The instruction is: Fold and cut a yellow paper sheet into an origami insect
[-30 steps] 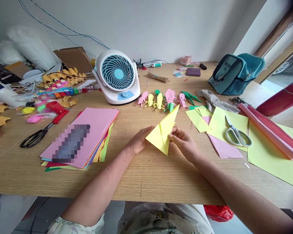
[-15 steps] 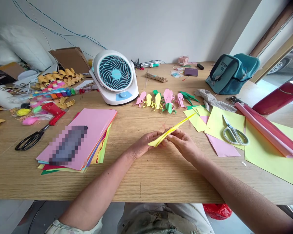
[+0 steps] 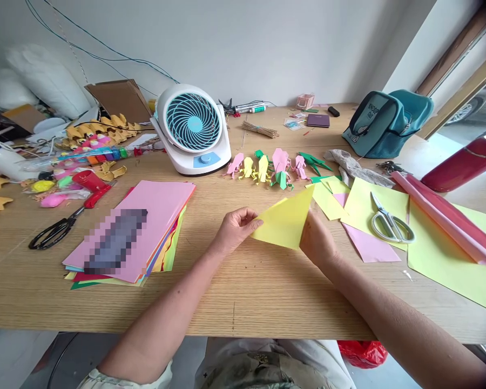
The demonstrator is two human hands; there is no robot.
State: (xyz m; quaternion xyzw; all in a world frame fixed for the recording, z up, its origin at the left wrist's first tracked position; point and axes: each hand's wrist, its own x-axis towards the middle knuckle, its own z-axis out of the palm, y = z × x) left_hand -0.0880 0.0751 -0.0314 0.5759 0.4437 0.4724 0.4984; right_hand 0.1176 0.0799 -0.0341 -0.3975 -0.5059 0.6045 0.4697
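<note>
A folded piece of yellow paper (image 3: 285, 221) is held above the table, its broad face toward me and its outline roughly triangular. My left hand (image 3: 238, 227) pinches its left corner between thumb and fingers. At the paper's right edge is my right hand (image 3: 319, 240), holding that side, with most of its fingers hidden behind the sheet. Beyond the paper stand several folded paper figures in pink (image 3: 281, 160), yellow (image 3: 262, 168) and green (image 3: 312, 162). White-handled scissors (image 3: 391, 221) lie to the right on yellow sheets (image 3: 356, 202).
At left lies a stack of coloured paper (image 3: 157, 205) with a blurred-out patch on top, beside black-handled scissors (image 3: 54, 232). A white fan (image 3: 194, 124) stands behind. To the right are a rolled pink sheet (image 3: 441, 216), a red bottle (image 3: 461, 162) and a teal bag (image 3: 384, 127).
The yellow paper has turned from edge-on to showing its broad face. My left hand now pinches its left corner, and my right hand has moved right to the opposite edge.
</note>
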